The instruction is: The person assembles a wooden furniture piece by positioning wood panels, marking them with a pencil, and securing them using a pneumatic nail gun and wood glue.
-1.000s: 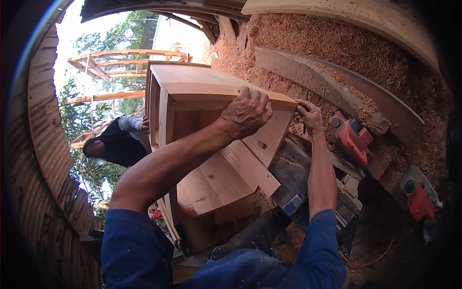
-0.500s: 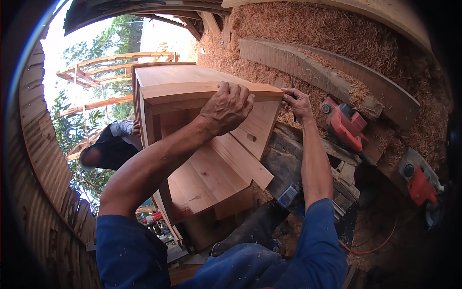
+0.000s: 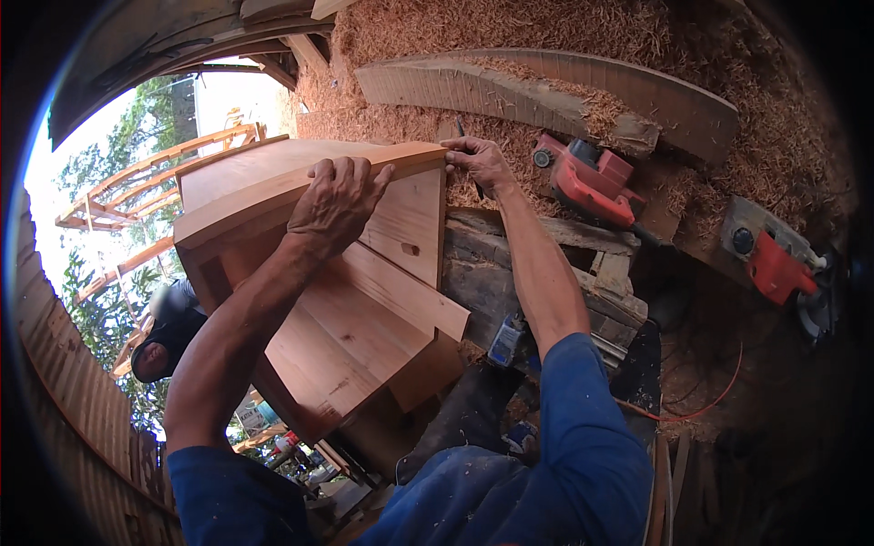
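A wooden cabinet carcass [image 3: 414, 221] of pale reddish boards lies in front of me, its open side toward me. Across its upper edge runs a long wooden strip [image 3: 250, 211]. My left hand [image 3: 337, 205] is closed over this strip near its middle, fingers curled on the top face. At the strip's right end is my right hand [image 3: 482, 166], closed, with a thin dark pencil [image 3: 460, 126] poking out above and below the fingers. Its fingertips touch or nearly touch the strip's end; exact contact is hard to see.
A red power planer [image 3: 592, 182] and a red circular saw [image 3: 778, 264] lie to the right. Curved planks [image 3: 473, 91] rest on wood shavings [image 3: 546, 32] beyond. Another person [image 3: 168, 332] bends at the left behind the cabinet. An orange cord [image 3: 701, 414] trails on the ground.
The whole view has turned, so the cabinet and tools appear farther left. Both hands stay at the strip. The other person's head has come into fuller view.
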Tool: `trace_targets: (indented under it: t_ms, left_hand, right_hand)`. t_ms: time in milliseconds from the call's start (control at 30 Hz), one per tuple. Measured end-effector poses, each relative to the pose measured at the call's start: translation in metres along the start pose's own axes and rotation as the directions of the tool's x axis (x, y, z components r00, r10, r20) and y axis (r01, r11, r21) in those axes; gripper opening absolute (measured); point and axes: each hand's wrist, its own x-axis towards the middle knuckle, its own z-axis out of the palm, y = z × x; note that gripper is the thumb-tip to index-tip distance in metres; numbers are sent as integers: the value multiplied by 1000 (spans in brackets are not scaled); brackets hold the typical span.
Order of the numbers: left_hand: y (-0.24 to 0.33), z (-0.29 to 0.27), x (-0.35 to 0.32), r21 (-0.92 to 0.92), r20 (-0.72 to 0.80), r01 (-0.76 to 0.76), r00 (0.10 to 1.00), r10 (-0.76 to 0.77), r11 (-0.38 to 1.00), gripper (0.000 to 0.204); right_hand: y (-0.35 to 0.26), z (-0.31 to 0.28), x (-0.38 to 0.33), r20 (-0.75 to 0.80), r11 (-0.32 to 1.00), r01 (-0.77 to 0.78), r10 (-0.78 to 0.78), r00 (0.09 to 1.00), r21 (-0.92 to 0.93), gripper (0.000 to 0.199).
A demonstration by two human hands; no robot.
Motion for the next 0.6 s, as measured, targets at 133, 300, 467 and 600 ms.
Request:
trace_targets:
  t_ms: [133, 300, 467, 600]
  left_hand:
    - [0, 0, 4, -31, 18, -5, 1000, 5, 1000, 56]
    - [-3, 4, 1, -81, -48, -17, 999, 13, 997, 47]
    - [-3, 1, 7, -97, -28, -22, 999, 20, 995, 47]
    - [-5, -1, 0, -86, 7, -18, 1000, 19, 996, 47]
  right_hand:
    - [-3, -5, -3, -9, 1000, 4, -4, 1000, -20, 31]
    - [2, 4, -6, -35, 1000, 20, -20, 999, 14, 30]
    - [-3, 0, -9, -63, 999, -11, 13, 998, 39, 30]
    - [2, 12, -8, -30, 999, -26, 26, 999, 23, 32]
